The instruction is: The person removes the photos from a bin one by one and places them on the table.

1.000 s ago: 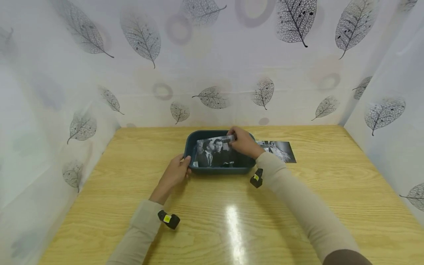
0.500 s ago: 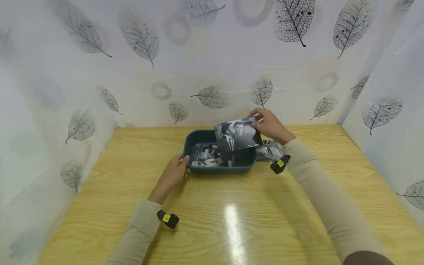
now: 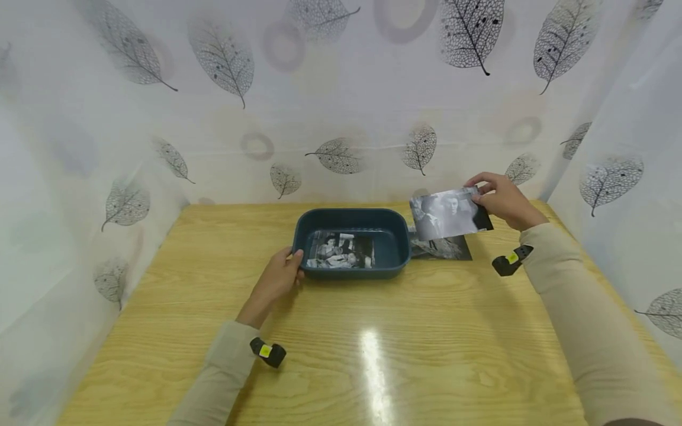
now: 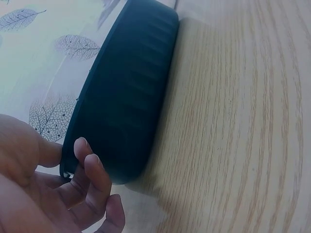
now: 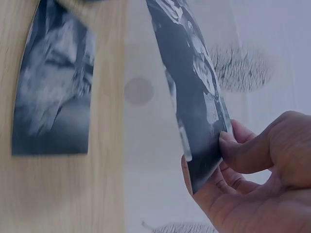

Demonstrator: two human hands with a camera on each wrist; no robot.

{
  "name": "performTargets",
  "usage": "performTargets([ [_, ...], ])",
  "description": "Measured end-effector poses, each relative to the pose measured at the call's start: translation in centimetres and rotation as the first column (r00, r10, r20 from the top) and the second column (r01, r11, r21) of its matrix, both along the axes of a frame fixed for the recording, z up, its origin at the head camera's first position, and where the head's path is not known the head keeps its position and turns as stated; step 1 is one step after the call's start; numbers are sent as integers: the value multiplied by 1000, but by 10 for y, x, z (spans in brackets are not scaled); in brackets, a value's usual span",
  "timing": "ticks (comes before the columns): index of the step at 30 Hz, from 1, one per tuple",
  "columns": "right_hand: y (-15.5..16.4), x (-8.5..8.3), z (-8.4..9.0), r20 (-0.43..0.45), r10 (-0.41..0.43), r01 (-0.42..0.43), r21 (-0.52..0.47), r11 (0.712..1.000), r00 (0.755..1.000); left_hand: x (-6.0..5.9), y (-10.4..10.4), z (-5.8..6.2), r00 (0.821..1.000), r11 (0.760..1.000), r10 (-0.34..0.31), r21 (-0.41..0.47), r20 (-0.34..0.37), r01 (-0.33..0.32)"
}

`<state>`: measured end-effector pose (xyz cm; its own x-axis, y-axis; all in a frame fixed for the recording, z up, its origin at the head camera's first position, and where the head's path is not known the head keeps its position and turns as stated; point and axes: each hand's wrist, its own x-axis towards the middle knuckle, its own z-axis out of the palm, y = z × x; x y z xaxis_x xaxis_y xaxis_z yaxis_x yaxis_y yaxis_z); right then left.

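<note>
Taking the dark blue tray (image 3: 348,219) as our landmark, we are holding its near left corner with our left hand (image 3: 278,278), the thumb hooking over the rim and the fingers curling against the ribbed outer wall, as the left wrist view (image 4: 121,102) is showing closely. Inside the tray one black-and-white photograph (image 3: 341,251) is lying flat on the floor, towards the left end, its long axis running along the tray's length. Just past the tray's right end another photograph (image 3: 441,247) is lying flat on the wooden table (image 3: 373,349), its long side likewise running left to right. Above that one, to the right of the tray and well off the table, we are pinching a third photograph (image 3: 449,213) by its right short edge with our right hand (image 3: 503,200), thumb on the printed face and fingers behind it; in the right wrist view (image 5: 194,102) the print is extending away from our fingertips (image 5: 228,145), so its free end is pointing back towards the tray. The right hand is the one nearer the photograph on the table, directly over it. We are finding no brand, label or legible writing on the tray or the prints; beyond the tray only leaf-patterned sheeting (image 3: 341,89) is standing behind the table.
</note>
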<state>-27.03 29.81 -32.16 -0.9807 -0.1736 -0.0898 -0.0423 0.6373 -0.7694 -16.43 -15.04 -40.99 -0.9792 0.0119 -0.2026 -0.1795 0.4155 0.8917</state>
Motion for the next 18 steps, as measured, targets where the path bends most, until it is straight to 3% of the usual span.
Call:
performTargets([
  [18,97,19,-39,132,-93,87,48,995,987,0,0,-1,1000,1000,0,16,-7,0],
])
